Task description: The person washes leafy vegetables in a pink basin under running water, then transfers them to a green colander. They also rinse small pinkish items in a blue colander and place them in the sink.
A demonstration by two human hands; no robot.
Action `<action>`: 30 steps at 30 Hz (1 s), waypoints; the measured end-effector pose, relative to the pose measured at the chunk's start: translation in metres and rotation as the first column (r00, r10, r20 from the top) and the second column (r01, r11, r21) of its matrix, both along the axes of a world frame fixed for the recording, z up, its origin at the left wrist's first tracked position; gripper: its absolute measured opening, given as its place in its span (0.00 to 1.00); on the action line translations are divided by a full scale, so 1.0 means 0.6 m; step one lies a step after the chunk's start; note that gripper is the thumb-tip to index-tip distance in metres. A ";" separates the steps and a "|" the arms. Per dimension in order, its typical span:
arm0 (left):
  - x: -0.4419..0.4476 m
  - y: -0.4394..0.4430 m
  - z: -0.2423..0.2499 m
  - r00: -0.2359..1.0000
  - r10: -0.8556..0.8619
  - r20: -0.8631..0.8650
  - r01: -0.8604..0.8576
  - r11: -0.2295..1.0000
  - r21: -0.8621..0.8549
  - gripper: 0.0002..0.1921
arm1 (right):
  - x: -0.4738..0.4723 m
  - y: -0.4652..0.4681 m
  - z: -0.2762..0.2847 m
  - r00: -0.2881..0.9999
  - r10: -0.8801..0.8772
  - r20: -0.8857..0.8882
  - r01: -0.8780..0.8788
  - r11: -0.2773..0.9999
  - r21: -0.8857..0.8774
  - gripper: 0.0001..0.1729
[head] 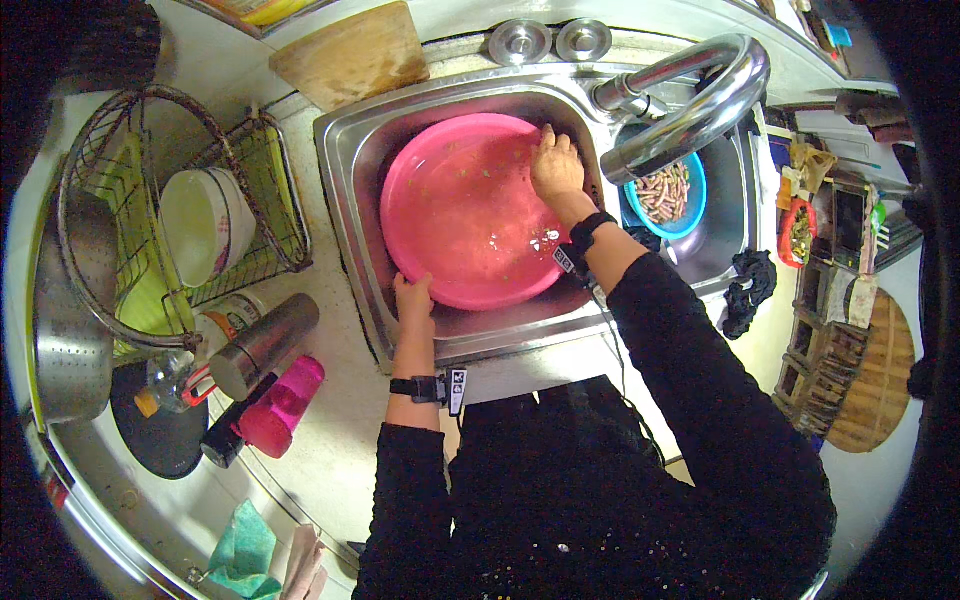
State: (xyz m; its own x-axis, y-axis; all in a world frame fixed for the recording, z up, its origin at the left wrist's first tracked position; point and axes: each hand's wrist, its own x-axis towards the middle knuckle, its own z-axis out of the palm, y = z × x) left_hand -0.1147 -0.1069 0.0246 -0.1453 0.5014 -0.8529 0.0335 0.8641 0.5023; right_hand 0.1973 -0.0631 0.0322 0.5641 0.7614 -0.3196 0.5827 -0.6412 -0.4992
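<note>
A large pink plastic basin (pixel 450 217) sits in the left bowl of a stainless steel double sink (pixel 352 247). Water with small green bits floating in it fills part of the basin. My left hand (pixel 415 300) grips the basin's rim at the near left. At the far right rim, my right hand (pixel 556 161) lies over the edge with its fingers curled on it. In the right sink bowl stands a blue basin (pixel 701 196) holding cut long beans or similar pieces (pixel 660 196). The chrome faucet (pixel 697 112) arches over the divider, its spout close to my right forearm.
Left of the sink stand a wire dish rack (pixel 300 225) with bowls (pixel 199 225), a steel flask (pixel 266 345) and a pink bottle (pixel 283 409). A wooden cutting board (pixel 352 56) leans behind. Two sink strainers (pixel 520 43) lie at the back; a black cloth (pixel 750 289) hangs at right.
</note>
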 end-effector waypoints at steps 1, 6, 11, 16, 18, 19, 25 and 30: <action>-0.001 0.003 0.002 0.994 0.077 0.080 -0.071 0.994 -0.083 0.31 | 0.000 0.003 0.004 0.998 0.027 0.060 -0.026 0.999 -0.024 0.26; -0.003 0.008 0.028 0.893 0.344 0.290 -0.275 0.928 -0.252 0.13 | 0.014 0.009 0.010 0.966 0.097 0.242 -0.122 0.988 0.093 0.23; -0.006 -0.001 0.051 0.887 0.350 0.303 -0.295 0.932 -0.212 0.11 | 0.017 0.006 0.009 0.985 -0.004 0.172 -0.036 0.973 0.227 0.22; -0.011 -0.014 0.104 0.871 0.334 0.359 -0.306 0.942 -0.136 0.10 | 0.019 -0.001 0.051 0.997 -0.022 0.075 -0.001 0.956 0.292 0.23; -0.012 -0.016 0.134 0.870 0.331 0.366 -0.321 0.943 -0.091 0.10 | 0.024 -0.005 0.078 0.999 -0.009 0.042 -0.006 0.938 0.347 0.22; -0.012 -0.019 0.149 0.872 0.319 0.372 -0.321 0.945 -0.059 0.10 | 0.026 -0.009 0.091 0.999 -0.013 0.048 -0.005 0.933 0.359 0.22; -0.029 -0.037 0.261 0.937 0.081 0.339 -0.145 0.975 0.169 0.17 | 0.037 -0.066 0.183 0.992 -0.116 0.043 0.096 0.940 0.328 0.20; -0.033 -0.056 0.334 0.957 -0.082 0.277 -0.021 0.936 0.350 0.14 | 0.038 -0.155 0.254 0.981 -0.190 -0.025 0.187 0.917 0.352 0.21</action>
